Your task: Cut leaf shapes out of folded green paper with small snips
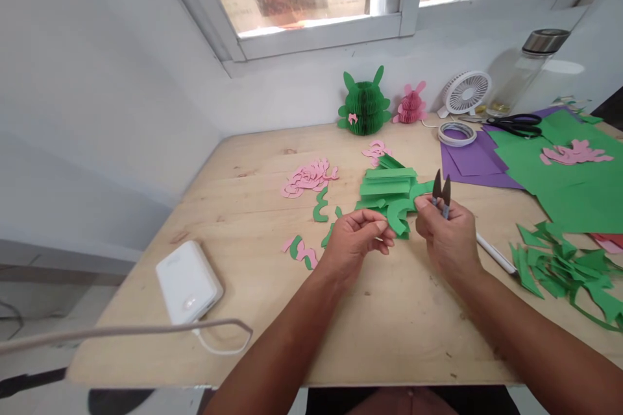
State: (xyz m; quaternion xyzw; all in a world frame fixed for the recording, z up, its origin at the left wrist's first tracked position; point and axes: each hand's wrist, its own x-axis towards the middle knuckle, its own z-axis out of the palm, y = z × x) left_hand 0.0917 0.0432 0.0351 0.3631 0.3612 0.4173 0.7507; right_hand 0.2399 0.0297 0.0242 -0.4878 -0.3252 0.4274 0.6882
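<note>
A curved green paper piece [400, 215] is pinched at its left end by my left hand [363, 233]. My right hand [445, 227] is wrapped round small dark-bladed snips [441, 193], whose blades point up and stand apart; its thumb and finger also touch the green paper. Behind the hands lie folded green paper strips [388, 183]. To the left are a pile of pink cut pieces [310, 177], a wavy green piece [320, 205] and a mixed pink and green piece [299, 251].
A white power bank [189, 282] with a cable sits at left. Green scraps [559, 259], a white pen [496, 254], purple sheets [474, 159], tape [456, 134] and black scissors [516, 124] lie at right. Green [364, 109] and pink [411, 106] paper figures, a fan [467, 93] and a bottle [525, 71] stand behind.
</note>
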